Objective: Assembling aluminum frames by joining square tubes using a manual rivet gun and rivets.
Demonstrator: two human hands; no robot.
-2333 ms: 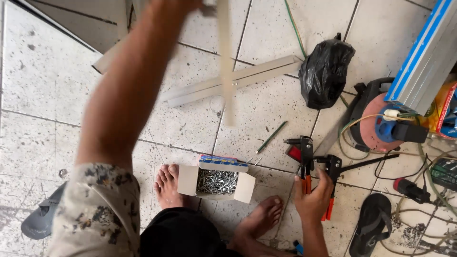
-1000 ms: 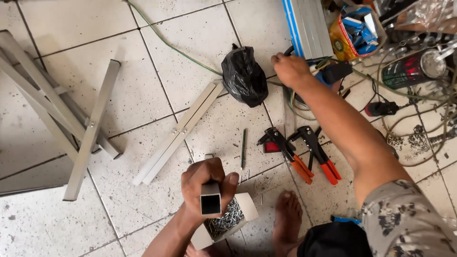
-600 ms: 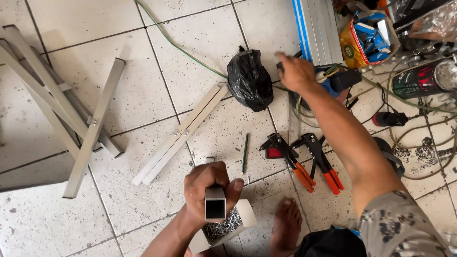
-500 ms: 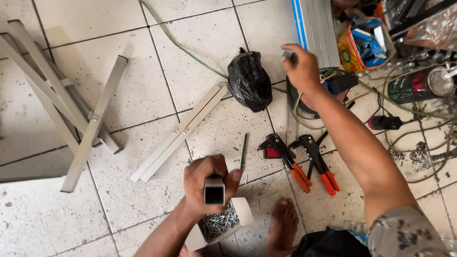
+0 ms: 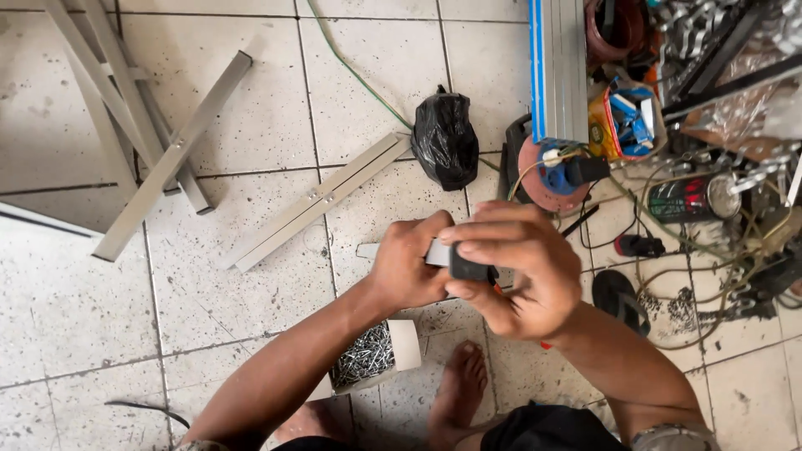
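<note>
Both hands met above the tiled floor (image 5: 251, 334): the left hand (image 5: 409, 263) gripped a short grey metal tube (image 5: 438, 252), and the right hand (image 5: 522, 267) pinched a small black cap (image 5: 469, 267) against its end. Below them sat an open box of screws (image 5: 372, 355); beyond lay a black plastic bag (image 5: 445, 138), aluminium bars (image 5: 313, 200) and tangled cables (image 5: 710, 267).

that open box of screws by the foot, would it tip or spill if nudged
Probably heavy for its size: the box of screws looks packed with metal. Its flap hangs open, so a hard push might spill some. It sits low on the tiled floor, so sliding seems likelier than tipping.
</note>
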